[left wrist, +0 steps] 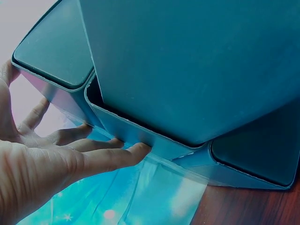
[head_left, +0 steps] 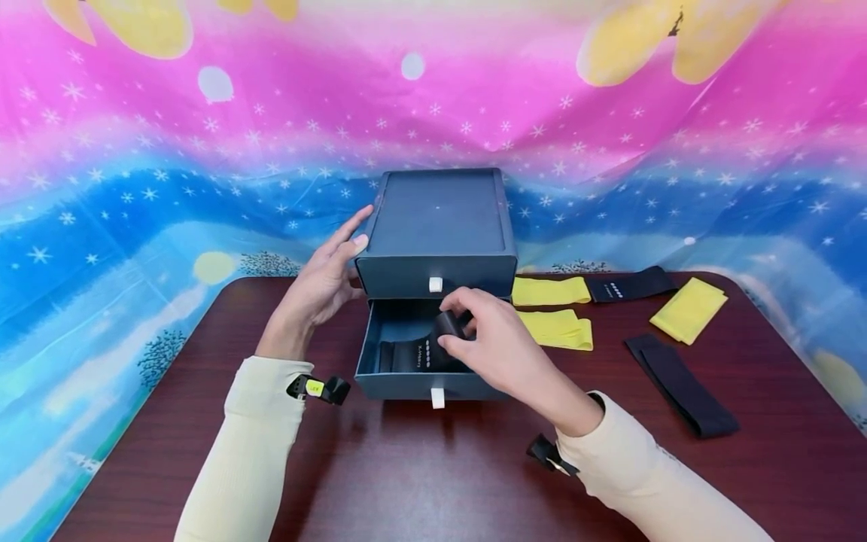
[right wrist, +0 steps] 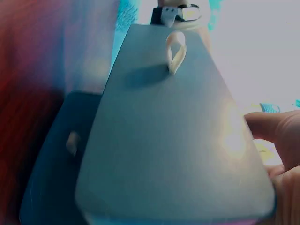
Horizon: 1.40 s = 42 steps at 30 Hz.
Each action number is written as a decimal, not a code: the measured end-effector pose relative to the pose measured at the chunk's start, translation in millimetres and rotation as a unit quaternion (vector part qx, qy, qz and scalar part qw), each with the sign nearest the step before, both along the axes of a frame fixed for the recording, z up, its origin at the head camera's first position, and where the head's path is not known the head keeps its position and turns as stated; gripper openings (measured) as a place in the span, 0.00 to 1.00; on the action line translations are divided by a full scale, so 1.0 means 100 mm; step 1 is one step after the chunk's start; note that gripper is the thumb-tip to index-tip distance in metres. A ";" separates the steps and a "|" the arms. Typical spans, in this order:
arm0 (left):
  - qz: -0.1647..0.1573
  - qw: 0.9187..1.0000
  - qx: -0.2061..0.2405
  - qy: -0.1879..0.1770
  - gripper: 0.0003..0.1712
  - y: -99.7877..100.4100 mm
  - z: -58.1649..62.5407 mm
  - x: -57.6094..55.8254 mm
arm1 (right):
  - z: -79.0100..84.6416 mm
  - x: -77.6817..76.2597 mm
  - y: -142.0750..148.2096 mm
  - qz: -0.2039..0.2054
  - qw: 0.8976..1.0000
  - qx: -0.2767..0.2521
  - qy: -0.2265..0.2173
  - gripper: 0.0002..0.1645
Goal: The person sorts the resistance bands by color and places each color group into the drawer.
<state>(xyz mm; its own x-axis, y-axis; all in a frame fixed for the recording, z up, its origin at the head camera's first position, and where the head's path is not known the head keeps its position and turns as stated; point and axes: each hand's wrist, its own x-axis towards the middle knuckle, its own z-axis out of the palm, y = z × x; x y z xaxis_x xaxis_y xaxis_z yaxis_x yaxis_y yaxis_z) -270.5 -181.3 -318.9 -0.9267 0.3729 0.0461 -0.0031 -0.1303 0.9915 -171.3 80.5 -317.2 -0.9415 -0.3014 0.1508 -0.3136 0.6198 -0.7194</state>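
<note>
The right fingers [head_left: 469, 299] hide part of the black band [head_left: 445, 327].

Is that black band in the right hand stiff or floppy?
Probably floppy: the black band bends into a curl at the right hand. It looks thin, so likely light for its size. Its flatter part in the open drawer suggests it won't roll easily.

Right hand [head_left: 500, 337] gripping black band [head_left: 447, 327], pulled-out drawer [head_left: 396, 386] (white tab [head_left: 438, 399])

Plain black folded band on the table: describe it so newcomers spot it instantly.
Right of the slate two-drawer box, flat bands lie on the brown table. The plain black band lies nearest the camera; unlike the printed black band behind, it shows no print.
</note>
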 end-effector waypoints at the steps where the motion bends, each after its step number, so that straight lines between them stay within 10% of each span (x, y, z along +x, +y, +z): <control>1: 0.000 1.000 0.000 0.000 0.33 0.00 0.00 0.00 | 0.00 -0.01 0.01 0.001 1.000 0.014 -0.002 0.21; 12: 0.000 1.000 -0.001 0.003 0.33 -0.01 -0.01 0.01 | 0.00 -0.04 0.07 0.005 0.992 0.129 0.010 0.19; 42: 0.002 1.000 0.001 0.001 0.33 -0.01 0.00 -0.01 | 0.22 0.29 1.11 -0.087 0.985 0.090 0.115 0.17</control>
<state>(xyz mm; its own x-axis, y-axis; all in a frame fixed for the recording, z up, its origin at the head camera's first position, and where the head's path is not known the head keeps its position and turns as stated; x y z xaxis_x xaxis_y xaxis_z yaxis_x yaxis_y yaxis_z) -271.7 -181.9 -319.2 -0.9281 0.3691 0.0482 -0.0014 -0.1329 0.9911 -141.9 191.2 -294.8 -0.9282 -0.1801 0.3255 -0.3339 0.7891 -0.5156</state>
